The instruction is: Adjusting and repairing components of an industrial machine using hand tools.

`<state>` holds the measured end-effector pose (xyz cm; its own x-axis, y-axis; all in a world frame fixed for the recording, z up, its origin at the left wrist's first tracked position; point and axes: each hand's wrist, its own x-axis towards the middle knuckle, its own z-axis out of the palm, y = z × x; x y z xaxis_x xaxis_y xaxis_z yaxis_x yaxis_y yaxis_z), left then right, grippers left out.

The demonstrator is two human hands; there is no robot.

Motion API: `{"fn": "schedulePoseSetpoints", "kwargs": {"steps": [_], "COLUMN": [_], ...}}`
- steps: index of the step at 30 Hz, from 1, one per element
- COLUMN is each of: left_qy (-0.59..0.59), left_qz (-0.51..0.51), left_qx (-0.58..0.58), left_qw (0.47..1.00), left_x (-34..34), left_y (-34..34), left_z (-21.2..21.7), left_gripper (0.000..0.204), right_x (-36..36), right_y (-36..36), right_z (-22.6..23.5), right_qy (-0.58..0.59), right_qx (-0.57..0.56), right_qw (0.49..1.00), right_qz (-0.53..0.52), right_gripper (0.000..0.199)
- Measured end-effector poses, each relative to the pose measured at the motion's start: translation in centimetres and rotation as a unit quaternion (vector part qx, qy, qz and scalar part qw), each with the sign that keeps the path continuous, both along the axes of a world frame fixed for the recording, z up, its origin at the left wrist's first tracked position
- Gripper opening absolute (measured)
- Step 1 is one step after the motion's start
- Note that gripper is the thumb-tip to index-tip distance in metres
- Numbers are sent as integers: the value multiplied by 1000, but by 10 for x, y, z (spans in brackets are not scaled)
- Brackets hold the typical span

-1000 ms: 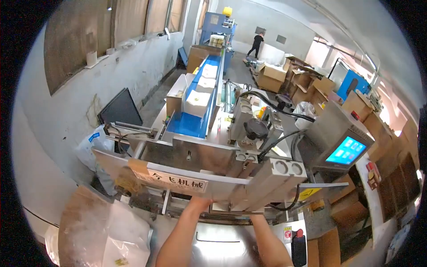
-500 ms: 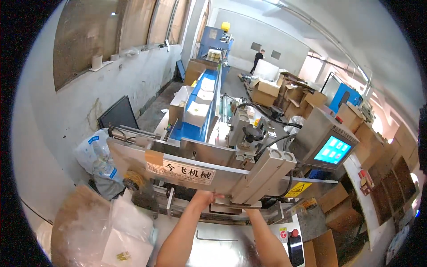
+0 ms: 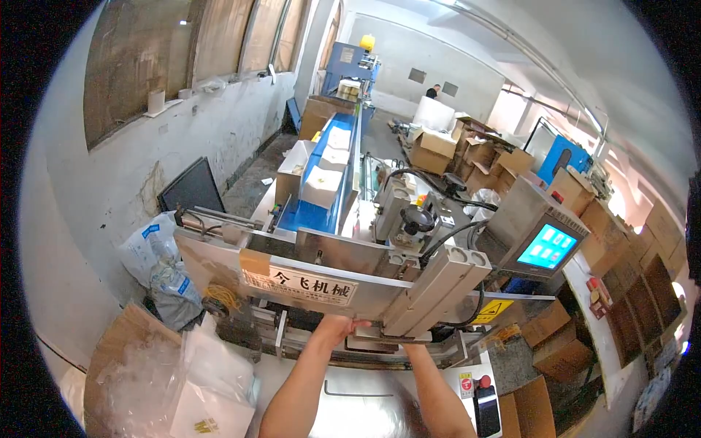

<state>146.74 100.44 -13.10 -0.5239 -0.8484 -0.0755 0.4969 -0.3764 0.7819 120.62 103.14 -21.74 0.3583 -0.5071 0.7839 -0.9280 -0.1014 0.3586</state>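
My left hand (image 3: 336,328) reaches in under the lower edge of a long metal panel (image 3: 365,281) of a machine. Its thumb side shows beside a flat metal plate (image 3: 380,343), but the other fingers are hidden. On the far side of that plate, at the foot of an upright metal block (image 3: 438,296), my right hand (image 3: 411,350) is mostly covered; only its wrist end shows. What either hand holds, if anything, I cannot make out. Below my forearms lies a shiny metal worktop (image 3: 358,416) with a bent, dark L-shaped rod (image 3: 356,395) on it.
Past the panel, a blue conveyor belt (image 3: 305,214) carries white packs (image 3: 322,187). A control box with a lit screen (image 3: 546,245) stands right, above a red button (image 3: 484,381). White plastic-wrapped packs (image 3: 212,398) fill a carton at left. Cardboard boxes (image 3: 432,150) and a person (image 3: 433,91) are farther back.
Both my hands stay in nearly the same place under the panel. In the background, the person has sunk lower behind a white object, with little more than the head showing.
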Motion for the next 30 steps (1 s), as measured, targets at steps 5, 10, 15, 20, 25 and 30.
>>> {"fn": "schedulePoseSetpoints", "kwargs": {"steps": [5, 10, 15, 20, 25, 30], "left_qy": [15, 11, -21, -7, -123, -30], "left_qz": [-10, -9, 2, 8, 20, -61], "left_qx": [21, -3, 80, -5, 47, 42], "left_qw": [1000, 1000, 997, 1000, 991, 997], "left_x": [0, 7, 6, -17, 7, 6], "left_y": [7, 4, 7, 2, 24, -14], "left_z": [5, -12, 3, 1, 62, -4], "left_gripper": [29, 30, 30, 36, 34, 23], "right_x": [-1, 6, -3, -47, 41, 57], "right_y": [-3, -5, -4, 46, 131, 213], "right_z": [2, 8, 0, -11, 123, 118], "right_qy": [-29, -63, -106, -181, -547, -506], "right_qx": [36, 76, 140, 275, 385, 371], "right_qw": [999, 995, 983, 935, 744, 778], "right_qz": [-13, -15, -44, -132, -2, -38], "right_gripper": [44, 45, 47, 50, 15, 22]}}
